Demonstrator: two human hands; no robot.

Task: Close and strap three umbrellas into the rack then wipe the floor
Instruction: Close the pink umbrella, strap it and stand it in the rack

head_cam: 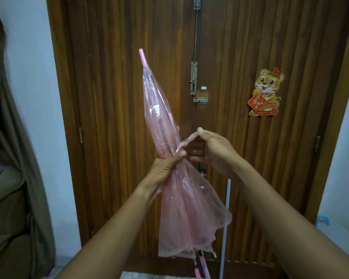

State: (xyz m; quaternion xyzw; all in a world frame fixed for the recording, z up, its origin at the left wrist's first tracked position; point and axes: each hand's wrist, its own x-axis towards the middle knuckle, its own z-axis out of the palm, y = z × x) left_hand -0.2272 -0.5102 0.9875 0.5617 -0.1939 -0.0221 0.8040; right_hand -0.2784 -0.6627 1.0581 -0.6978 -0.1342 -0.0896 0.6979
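A closed, see-through pink umbrella (161,117) stands tilted in front of me, with its pink tip up and to the left and its handle at the bottom edge. My left hand (165,170) grips the gathered canopy around its middle. My right hand (212,150) pinches the thin pink strap (186,139) and holds it stretched out to the right of the canopy. Below my left hand the canopy hangs loose and flared. The rack is not in view.
A brown wooden double door (240,57) with bolts fills the background and carries a tiger sticker (267,92). A white pole (226,218) leans against the door. A blue hooked handle (323,219) shows at the right, and a brown sofa (6,208) at the left.
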